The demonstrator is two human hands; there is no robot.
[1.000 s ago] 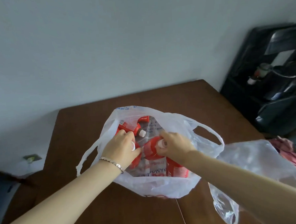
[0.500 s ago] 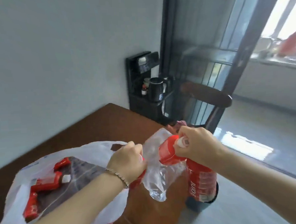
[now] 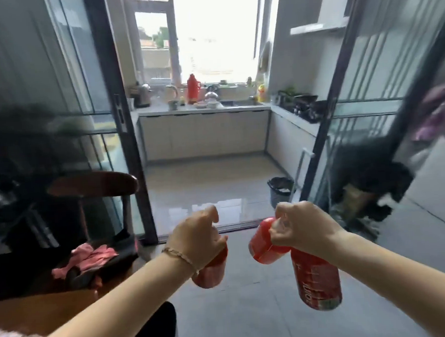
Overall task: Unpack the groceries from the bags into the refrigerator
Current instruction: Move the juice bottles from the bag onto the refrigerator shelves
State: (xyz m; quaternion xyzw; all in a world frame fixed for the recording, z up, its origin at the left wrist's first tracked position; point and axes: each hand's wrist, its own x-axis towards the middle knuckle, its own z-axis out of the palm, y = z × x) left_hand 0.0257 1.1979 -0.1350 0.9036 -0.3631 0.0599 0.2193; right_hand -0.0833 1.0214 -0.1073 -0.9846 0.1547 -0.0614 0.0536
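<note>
**Two red bottles, each held at the neck**

In the lower middle of the frame, the left hand [image 3: 197, 240] curls its fingers round the top of a red bottle [image 3: 210, 272] hanging below it. The right hand [image 3: 303, 228] pinches the cap end of a labelled juice bottle [image 3: 318, 279], which dangles tilted toward the lower right. Both look full, so probably heavy, stiff-walled and smooth. The neck under the cap seems the surest hold. No refrigerator shows.

open doorway [image 3: 204, 143] ahead, chair [image 3: 93, 185] left, bin [image 3: 280, 191] right
</note>
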